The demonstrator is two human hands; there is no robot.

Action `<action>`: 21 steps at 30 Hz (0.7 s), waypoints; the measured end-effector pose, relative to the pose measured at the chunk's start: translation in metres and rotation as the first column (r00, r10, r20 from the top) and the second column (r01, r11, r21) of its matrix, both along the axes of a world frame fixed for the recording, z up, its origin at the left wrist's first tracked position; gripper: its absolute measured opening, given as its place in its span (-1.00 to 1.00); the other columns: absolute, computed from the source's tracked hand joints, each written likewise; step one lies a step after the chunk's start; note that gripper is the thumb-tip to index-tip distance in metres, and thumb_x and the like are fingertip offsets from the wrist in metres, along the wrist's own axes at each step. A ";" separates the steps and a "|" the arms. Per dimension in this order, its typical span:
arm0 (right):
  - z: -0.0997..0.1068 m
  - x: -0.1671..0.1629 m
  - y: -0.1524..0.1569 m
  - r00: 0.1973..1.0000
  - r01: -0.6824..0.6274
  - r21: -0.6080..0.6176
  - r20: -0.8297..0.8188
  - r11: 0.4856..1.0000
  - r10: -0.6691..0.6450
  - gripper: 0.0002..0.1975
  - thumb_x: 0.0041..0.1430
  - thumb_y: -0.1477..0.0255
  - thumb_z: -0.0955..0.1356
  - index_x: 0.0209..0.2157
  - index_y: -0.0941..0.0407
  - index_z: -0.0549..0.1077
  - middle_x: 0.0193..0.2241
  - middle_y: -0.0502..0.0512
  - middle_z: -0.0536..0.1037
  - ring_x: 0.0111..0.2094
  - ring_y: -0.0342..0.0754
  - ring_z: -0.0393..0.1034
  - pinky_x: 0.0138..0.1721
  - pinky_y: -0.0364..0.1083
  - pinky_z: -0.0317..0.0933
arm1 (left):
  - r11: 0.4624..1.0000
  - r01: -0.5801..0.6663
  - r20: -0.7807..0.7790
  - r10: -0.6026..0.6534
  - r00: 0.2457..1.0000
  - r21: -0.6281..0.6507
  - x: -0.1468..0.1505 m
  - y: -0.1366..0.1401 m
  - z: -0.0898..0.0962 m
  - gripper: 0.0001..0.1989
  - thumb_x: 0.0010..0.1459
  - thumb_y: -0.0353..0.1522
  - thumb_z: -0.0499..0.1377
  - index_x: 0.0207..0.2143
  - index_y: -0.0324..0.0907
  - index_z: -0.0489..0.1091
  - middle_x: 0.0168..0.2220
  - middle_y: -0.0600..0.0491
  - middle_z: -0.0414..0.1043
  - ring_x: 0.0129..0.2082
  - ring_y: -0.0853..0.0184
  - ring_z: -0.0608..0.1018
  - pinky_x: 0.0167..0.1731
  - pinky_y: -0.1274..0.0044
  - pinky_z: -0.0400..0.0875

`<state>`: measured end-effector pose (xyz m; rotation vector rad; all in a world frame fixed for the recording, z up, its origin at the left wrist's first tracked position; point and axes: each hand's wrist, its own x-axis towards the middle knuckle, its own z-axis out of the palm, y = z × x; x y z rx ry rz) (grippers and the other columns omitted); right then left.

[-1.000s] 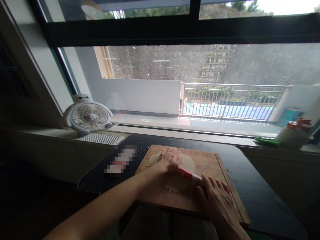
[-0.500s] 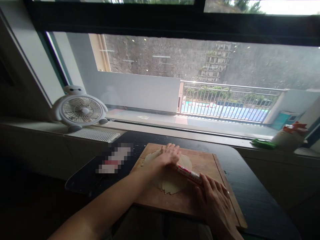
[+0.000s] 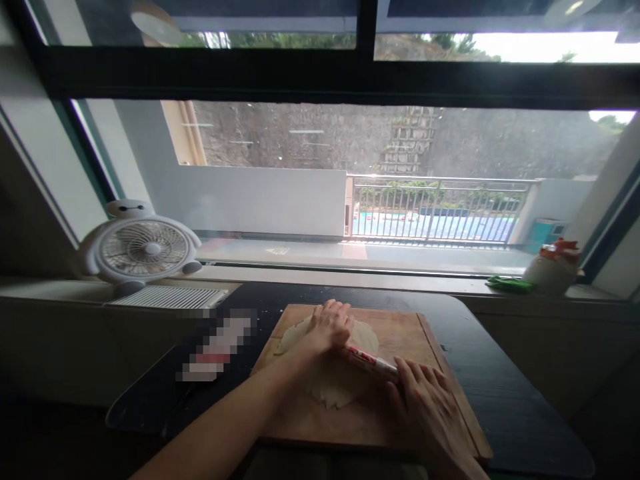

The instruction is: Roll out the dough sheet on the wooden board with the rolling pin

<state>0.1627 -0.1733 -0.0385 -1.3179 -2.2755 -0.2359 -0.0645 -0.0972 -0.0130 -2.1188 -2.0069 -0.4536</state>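
A sheet of pale dough [image 3: 333, 387], flat and ragged along its near edge, lies on a wooden board [image 3: 370, 427]. Across the dough slants a rolling pin [image 3: 373, 362], a slim rod in a red-and-white printed wrapper. My left hand [image 3: 333, 327] covers its far left end, fingers bent over it above the dough. Toward the board's right side, my right hand [image 3: 427, 397] is closed over the near right end, thumb tucked beneath. Both ends of the pin are hidden under my hands, and my left forearm covers part of the dough.
The board rests on a dark table [image 3: 500, 373]. Left of it lies a blurred-out item [image 3: 217, 350]. A white fan [image 3: 150, 247] stands on the sill by the window. At the right of the sill are a green cloth-like thing [image 3: 510, 285] and a pale container [image 3: 553, 270].
The view has tilted up and turned slightly right, so the scene sits lower and further left. Both hands stay on the rolling pin, with little visible shift over the dough.
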 end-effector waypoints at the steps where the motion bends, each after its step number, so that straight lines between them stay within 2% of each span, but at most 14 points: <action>1: 0.004 -0.001 0.007 1.000 0.002 -0.017 0.004 1.000 -0.002 -0.67 0.20 0.27 0.15 -0.03 0.03 0.28 -0.18 0.08 0.43 -0.16 0.02 0.26 -0.06 0.02 -0.01 | 1.000 0.001 0.005 -0.001 1.000 0.006 0.001 0.013 0.000 -0.65 0.19 -0.24 -0.11 -0.12 -0.20 0.33 -0.12 -0.09 0.37 -0.05 0.24 0.32 -0.06 0.35 0.15; 6: 0.015 -0.002 0.037 1.000 0.004 -0.076 0.007 0.997 -0.004 -0.71 0.24 0.27 0.12 -0.18 0.02 0.37 -0.24 0.06 0.45 -0.17 0.00 0.26 -0.10 -0.02 0.01 | 0.999 0.006 0.031 -0.007 1.000 0.048 0.011 0.061 -0.001 -0.60 0.22 -0.26 -0.18 -0.18 -0.37 0.31 -0.16 -0.17 0.36 -0.07 0.23 0.30 -0.10 0.32 0.13; 8: 0.015 -0.002 0.041 1.000 0.018 -0.082 0.006 0.996 -0.018 -0.71 0.24 0.27 0.11 -0.19 0.03 0.37 -0.26 0.06 0.45 -0.18 -0.01 0.27 -0.11 -0.03 0.02 | 0.997 0.029 0.030 -0.031 0.999 0.078 0.014 0.067 -0.001 -0.61 0.22 -0.27 -0.17 -0.20 -0.38 0.31 -0.18 -0.17 0.36 -0.07 0.24 0.30 -0.09 0.34 0.12; 11: 0.012 -0.002 0.033 0.999 0.031 -0.054 -0.004 0.998 -0.031 -0.69 0.22 0.27 0.13 -0.09 0.04 0.33 -0.21 0.08 0.44 -0.15 0.00 0.26 -0.08 -0.02 0.01 | 0.993 0.052 0.035 -0.056 0.998 0.102 0.014 0.061 0.002 -0.65 0.21 -0.29 -0.15 -0.20 -0.35 0.31 -0.18 -0.15 0.37 -0.09 0.25 0.31 -0.11 0.36 0.15; 14: 0.005 -0.004 0.016 0.999 0.029 -0.008 -0.016 1.000 -0.029 -0.63 0.19 0.26 0.16 0.01 0.05 0.26 -0.12 0.10 0.41 -0.11 0.05 0.24 -0.04 0.02 -0.01 | 0.997 0.030 0.042 -0.033 0.999 0.073 0.010 0.036 0.006 -0.67 0.20 -0.32 -0.14 -0.20 -0.31 0.33 -0.22 -0.13 0.39 -0.15 0.23 0.36 -0.17 0.36 0.21; 18: -0.007 -0.003 -0.002 0.998 -0.014 0.081 -0.053 0.997 0.018 -0.59 0.15 0.31 0.19 0.05 0.06 0.21 -0.06 0.10 0.38 -0.08 0.06 0.22 -0.01 0.05 -0.04 | 0.997 0.029 0.011 -0.029 1.000 0.070 0.004 -0.029 0.006 -0.71 0.17 -0.29 -0.08 -0.20 -0.19 0.36 -0.19 -0.06 0.40 -0.15 0.22 0.37 -0.10 0.32 0.20; 21: -0.014 0.004 -0.005 0.993 -0.088 0.114 -0.063 0.990 0.096 -0.61 0.15 0.38 0.20 0.04 0.01 0.21 -0.07 0.04 0.39 -0.09 0.00 0.24 -0.05 -0.01 0.01 | 0.978 0.164 -0.043 -0.160 0.986 0.127 -0.005 -0.086 -0.007 -0.70 0.17 -0.30 -0.09 -0.11 -0.08 0.31 -0.07 0.04 0.35 -0.02 0.22 0.32 0.04 0.28 0.10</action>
